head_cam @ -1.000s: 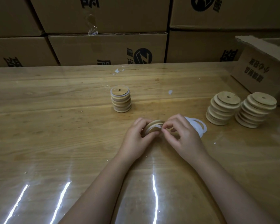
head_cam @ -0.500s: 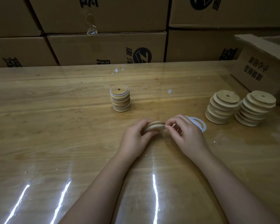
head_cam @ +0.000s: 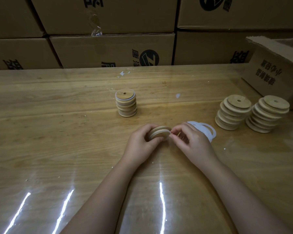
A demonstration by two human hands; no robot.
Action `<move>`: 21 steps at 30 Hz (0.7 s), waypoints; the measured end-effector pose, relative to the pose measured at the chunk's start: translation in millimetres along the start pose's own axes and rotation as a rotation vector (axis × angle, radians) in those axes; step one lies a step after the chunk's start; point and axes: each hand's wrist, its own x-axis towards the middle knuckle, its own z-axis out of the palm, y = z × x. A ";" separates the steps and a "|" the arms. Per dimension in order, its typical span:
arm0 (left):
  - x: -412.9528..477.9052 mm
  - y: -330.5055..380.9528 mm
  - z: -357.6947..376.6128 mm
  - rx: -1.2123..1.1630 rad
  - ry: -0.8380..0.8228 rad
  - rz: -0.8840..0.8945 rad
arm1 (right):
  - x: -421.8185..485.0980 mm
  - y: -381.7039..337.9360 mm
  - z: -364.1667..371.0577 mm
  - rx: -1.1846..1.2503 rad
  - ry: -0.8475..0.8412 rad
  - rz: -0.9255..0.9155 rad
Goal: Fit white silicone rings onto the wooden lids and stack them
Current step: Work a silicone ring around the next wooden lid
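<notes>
Stacks (head_cam: 126, 105): three; left hand (head_cam: 141, 142), right hand (head_cam: 194, 142) grip one lid (head_cam: 159, 134).

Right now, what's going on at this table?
A person is fitting a ring onto a lid. The left hand holds a wooden lid tilted above the table, while the right hand pinches a white ring at the lid's rim. Loose rings lie behind the right hand. A short finished stack stands farther back, and two taller lid stacks stand at the right.
</notes>
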 end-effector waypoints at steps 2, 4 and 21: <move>-0.7 -1.7 0.6 -0.011 0.003 -0.021 | -1.1 -0.3 1.9 -0.004 -0.027 0.023; -1.1 -3.6 1.1 -0.052 0.005 -0.068 | -2.1 -0.2 4.0 -0.046 -0.060 0.041; -3.2 1.0 2.9 -0.045 0.012 -0.008 | -0.9 -6.9 -0.5 -0.073 0.137 -0.162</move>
